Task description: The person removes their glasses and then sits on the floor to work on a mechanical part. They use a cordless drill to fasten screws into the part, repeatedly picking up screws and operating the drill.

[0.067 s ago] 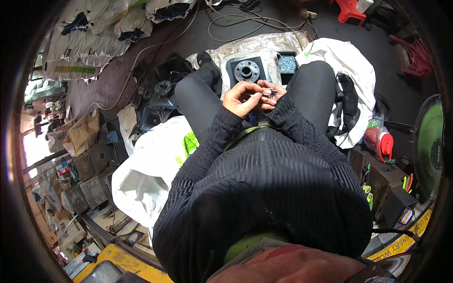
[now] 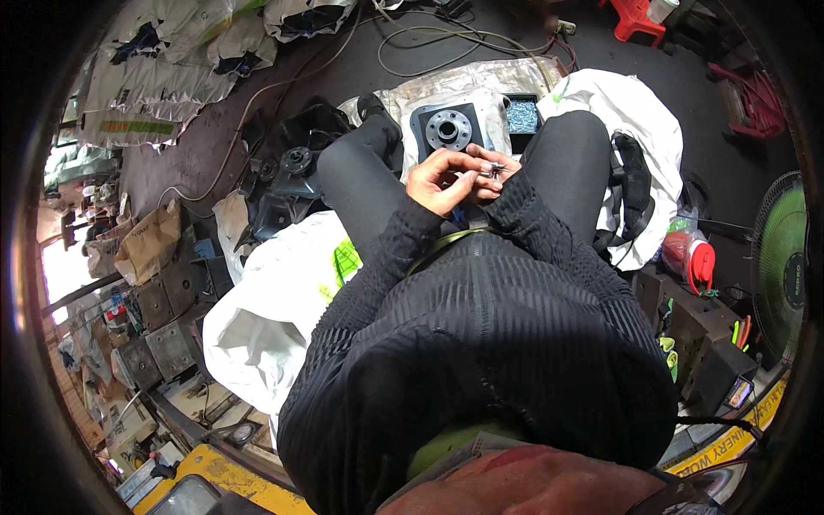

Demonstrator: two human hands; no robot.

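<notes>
Apparently picking through pieces [image 2: 496,171] at four o'clock from the flange [image 2: 448,129], gripping them with a nearly closed left hand [image 2: 438,181]; cannot tell the closure of the right hand [image 2: 488,183]. Next, calls for fine fingertip control.

Lettering [image 2: 728,445] on yellow strip [image 2: 759,421], sack [image 2: 150,245], fan [image 2: 779,257]

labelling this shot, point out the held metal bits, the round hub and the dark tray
held metal bits [image 2: 495,172]: head view, middle of the cluster
round hub [image 2: 448,143]: head view, flange below its bore
dark tray [image 2: 520,96]: head view, far rim
</notes>
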